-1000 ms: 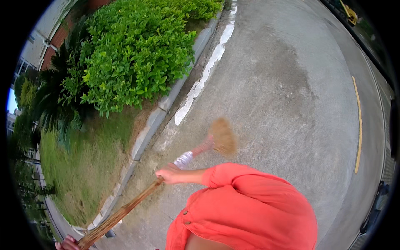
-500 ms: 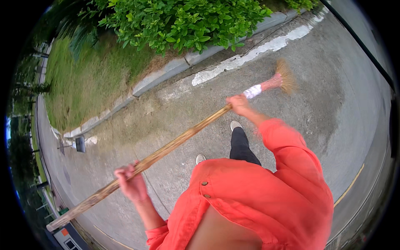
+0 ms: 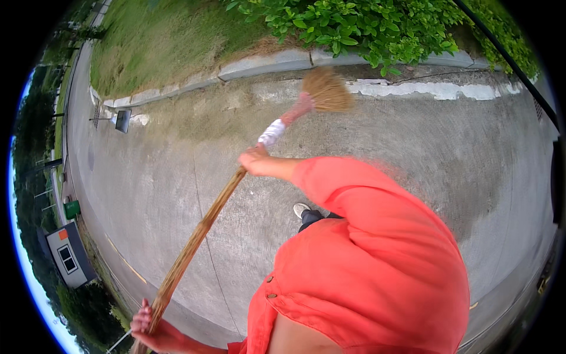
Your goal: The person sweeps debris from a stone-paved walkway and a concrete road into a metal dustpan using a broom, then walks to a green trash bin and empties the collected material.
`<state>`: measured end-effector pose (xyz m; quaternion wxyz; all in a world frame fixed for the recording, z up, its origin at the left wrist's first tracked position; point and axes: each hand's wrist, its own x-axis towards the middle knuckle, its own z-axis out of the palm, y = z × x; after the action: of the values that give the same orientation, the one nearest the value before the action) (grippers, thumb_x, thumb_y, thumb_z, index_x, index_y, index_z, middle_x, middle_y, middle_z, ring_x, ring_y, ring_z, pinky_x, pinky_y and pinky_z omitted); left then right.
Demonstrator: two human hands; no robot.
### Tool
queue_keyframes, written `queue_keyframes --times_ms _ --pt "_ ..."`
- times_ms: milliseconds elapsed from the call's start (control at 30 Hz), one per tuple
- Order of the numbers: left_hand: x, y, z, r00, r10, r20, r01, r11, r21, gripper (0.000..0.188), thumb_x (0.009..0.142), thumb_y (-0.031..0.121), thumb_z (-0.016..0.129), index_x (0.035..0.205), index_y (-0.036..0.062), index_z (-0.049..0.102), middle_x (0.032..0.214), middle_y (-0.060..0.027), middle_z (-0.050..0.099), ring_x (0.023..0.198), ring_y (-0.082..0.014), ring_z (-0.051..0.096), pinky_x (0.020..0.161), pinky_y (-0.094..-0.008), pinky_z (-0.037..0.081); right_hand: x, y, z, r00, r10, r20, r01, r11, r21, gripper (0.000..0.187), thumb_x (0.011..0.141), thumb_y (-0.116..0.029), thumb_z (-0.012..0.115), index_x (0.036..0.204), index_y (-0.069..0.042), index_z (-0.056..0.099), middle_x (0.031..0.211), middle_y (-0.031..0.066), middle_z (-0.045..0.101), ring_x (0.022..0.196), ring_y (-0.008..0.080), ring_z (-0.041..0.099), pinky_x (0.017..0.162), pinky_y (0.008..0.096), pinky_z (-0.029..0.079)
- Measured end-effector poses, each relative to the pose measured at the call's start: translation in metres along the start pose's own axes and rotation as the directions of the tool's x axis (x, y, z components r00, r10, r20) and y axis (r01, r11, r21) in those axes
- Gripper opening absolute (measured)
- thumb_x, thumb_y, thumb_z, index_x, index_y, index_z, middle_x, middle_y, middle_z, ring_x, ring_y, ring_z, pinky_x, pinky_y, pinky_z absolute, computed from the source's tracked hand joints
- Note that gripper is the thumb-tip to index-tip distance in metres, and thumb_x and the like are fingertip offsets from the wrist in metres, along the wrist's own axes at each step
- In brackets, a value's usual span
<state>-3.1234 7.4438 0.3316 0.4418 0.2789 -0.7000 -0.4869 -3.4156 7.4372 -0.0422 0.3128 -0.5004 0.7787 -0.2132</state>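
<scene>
A long-handled broom [image 3: 197, 235] slants across the view, its wooden handle running from the lower left up to a straw head near the kerb. My right hand [image 3: 255, 160] is wrapped round the handle just below the white-wrapped neck. Lower down, toward the handle's end, my left hand [image 3: 148, 325] grips it, the fingers curled about the wood. The bristles [image 3: 329, 91] fan out blurred over the concrete, beside the kerb and the peeling white line. Whether they touch the ground is unclear.
A pale kerb [image 3: 265, 65] edges the grass [image 3: 177, 41] and a leafy bush [image 3: 354, 29]. At the left, a dustpan [image 3: 122, 121] with a long handle stands by the kerb. A green bin [image 3: 72, 209] and a small booth [image 3: 69, 256] lie farther off.
The broom head has swept leftward toward the kerb, and the handle is steeper. My right hand has moved left; my left hand has gone lower and left. The view has turned too.
</scene>
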Motion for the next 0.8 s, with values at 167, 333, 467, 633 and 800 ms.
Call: queue_keyframes --times_ms 167,333,467,633,800 --pt "-0.038 0.073 -0.085 0.868 0.418 -0.266 -0.393 0.908 0.145 0.024 0.085 0.029 0.046 0.071 0.0094 0.049 0.057 -0.0009 0.039 0.057 -0.0168 0.044 0.053 -0.0306 0.038 0.003 -0.143 0.013 0.853 -0.520 -0.048 0.522 0.849 0.079 0.006 0.071 -0.016 0.056 0.076 -0.012 0.057 0.080 0.0088 0.059 0.084 0.0277 0.056 0.074 0.0412 0.038" --pt "-0.069 0.072 -0.205 0.804 0.420 -0.421 -0.406 0.905 0.128 0.029 0.085 0.033 0.046 0.065 0.0119 0.042 0.058 0.0012 0.035 0.055 -0.0141 0.037 0.054 -0.0276 0.035 -0.039 -0.202 0.049 0.774 -0.624 0.106 0.608 0.779 0.154 0.007 0.069 -0.016 0.056 0.074 -0.012 0.052 0.072 0.0087 0.058 0.077 0.0282 0.056 0.069 0.0413 0.039" --pt "-0.066 -0.024 -0.249 0.953 -0.054 -0.298 -0.094 0.883 -0.460 0.026 0.086 0.019 0.049 0.066 0.0121 0.035 0.055 0.0029 0.034 0.054 -0.0091 0.040 0.080 -0.0388 0.042 -0.061 -0.149 0.098 0.910 -0.327 0.255 0.334 0.942 0.015 0.014 0.068 -0.011 0.056 0.082 -0.013 0.054 0.077 0.0099 0.059 0.080 0.0294 0.057 0.071 0.0411 0.039" --pt "-0.018 -0.185 -0.194 0.947 -0.321 -0.021 0.198 0.633 -0.749 0.028 0.086 0.025 0.048 0.065 0.0119 0.036 0.057 0.0003 0.034 0.059 -0.0144 0.038 0.078 -0.0398 0.037 -0.052 -0.031 0.152 0.960 0.272 0.068 -0.249 0.938 -0.242 0.010 0.070 -0.013 0.055 0.079 -0.016 0.058 0.084 0.0061 0.061 0.090 0.0245 0.055 0.075 0.0413 0.036" --pt "0.067 -0.193 -0.257 0.971 -0.240 -0.007 0.169 0.700 -0.694 0.031 0.089 0.027 0.044 0.063 0.0125 0.033 0.057 0.0002 0.032 0.059 -0.0141 0.035 0.080 -0.0380 0.035 0.049 -0.105 0.166 0.964 0.264 0.044 -0.250 0.948 -0.198 0.011 0.073 -0.015 0.052 0.080 -0.017 0.060 0.086 0.0069 0.061 0.091 0.0248 0.054 0.075 0.0425 0.035"
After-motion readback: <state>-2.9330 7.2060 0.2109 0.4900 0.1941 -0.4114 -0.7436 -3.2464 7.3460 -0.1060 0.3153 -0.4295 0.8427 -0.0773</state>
